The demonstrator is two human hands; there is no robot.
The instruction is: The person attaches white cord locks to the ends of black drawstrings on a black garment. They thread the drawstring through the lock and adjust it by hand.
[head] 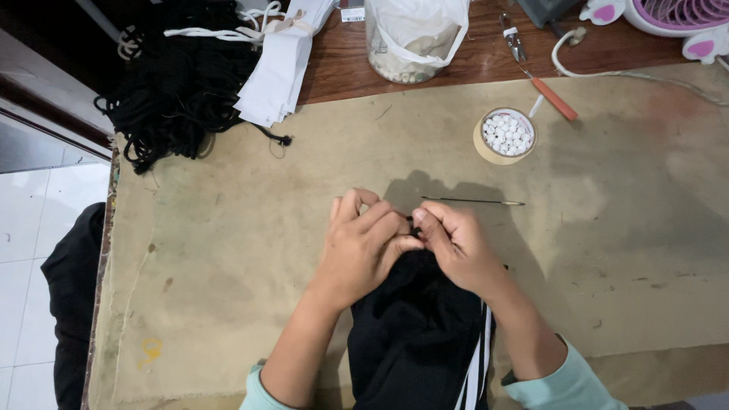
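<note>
A black garment (414, 334) with white stripes along one side lies on the tan table cover (623, 243), running from the near edge up to my hands. My left hand (363, 247) and my right hand (456, 244) meet at its top edge, fingers curled and pinching the black fabric and what looks like a cord end between them. A thin long needle-like tool (472, 202) lies on the cover just beyond my right hand, untouched.
A tape roll filled with small white beads (506, 135) sits further back. A clear jar lined with a white bag (414, 38), a pile of black cords (178, 83), white paper tags (281, 64), an orange-handled tool (541, 80) and a pink fan (668, 19) line the far edge.
</note>
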